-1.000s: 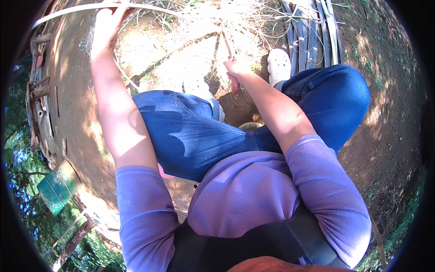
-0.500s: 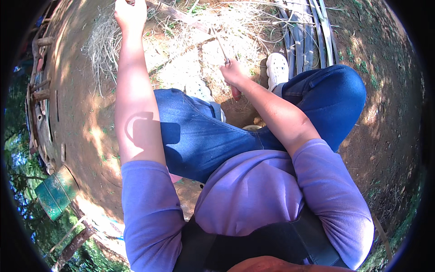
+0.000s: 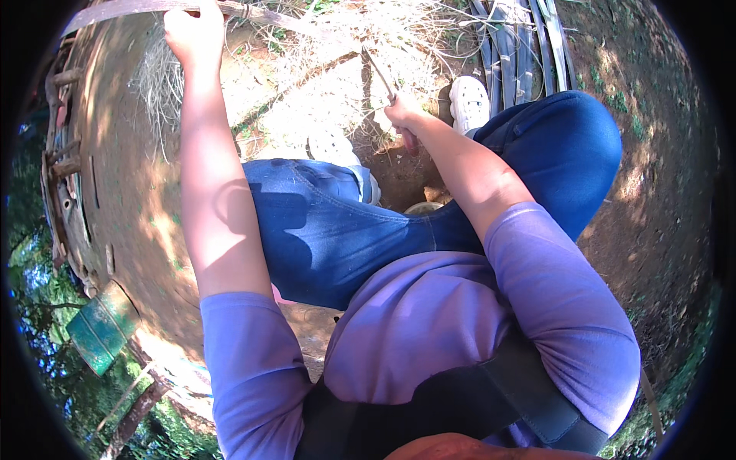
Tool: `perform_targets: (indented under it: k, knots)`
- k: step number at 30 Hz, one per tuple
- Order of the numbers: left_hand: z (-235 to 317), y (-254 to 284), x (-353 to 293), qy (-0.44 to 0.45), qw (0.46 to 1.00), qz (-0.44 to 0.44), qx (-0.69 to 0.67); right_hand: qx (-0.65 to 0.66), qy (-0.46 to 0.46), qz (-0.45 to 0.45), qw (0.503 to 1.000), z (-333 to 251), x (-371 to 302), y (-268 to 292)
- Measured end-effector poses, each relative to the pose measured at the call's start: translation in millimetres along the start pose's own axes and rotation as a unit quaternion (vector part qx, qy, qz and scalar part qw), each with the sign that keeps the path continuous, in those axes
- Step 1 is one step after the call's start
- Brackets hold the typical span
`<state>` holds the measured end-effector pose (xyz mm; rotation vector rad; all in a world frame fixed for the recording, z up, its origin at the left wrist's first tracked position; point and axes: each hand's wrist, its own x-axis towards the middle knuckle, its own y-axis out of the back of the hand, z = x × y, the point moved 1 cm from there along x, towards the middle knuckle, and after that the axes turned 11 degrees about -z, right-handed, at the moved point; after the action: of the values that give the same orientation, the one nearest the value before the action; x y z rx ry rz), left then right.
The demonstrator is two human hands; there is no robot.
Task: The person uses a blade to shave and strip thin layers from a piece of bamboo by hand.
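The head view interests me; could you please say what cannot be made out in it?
In the head view:
- Left hand: some fingers are cut off at the top edge.
- Knife: the right hand covers part of its handle.
- Pale strip: right end lost in glare.
- Dark strips: far ends cut off by the top edge.
- Round-rimmed object: mostly hidden by the jeans.

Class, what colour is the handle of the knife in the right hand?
The handle is reddish; it shows best in the head view, below the right hand.
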<state>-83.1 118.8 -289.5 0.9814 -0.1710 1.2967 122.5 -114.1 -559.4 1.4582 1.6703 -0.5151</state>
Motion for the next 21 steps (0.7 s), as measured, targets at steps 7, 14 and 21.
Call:
perform_targets:
  k: [7, 14, 21]
  knots:
    - [-21.4, 14.6, 2.3, 0.114, 0.99, -0.031, -0.075, 0.054, 0.1, 0.012, 0.993, -47.5, -16.4, -25.5]
    - [-11.7, 18.6, 2.9, 0.167, 0.984, -0.04, -0.039, -0.005, 0.135, 0.039, 0.99, -27.3, -10.1, -28.1]
    - [-13.4, 12.6, 5.9, 0.162, 0.985, -0.054, 0.003, 0.086, 0.035, -0.063, 0.994, -25.6, 9.8, -6.2]
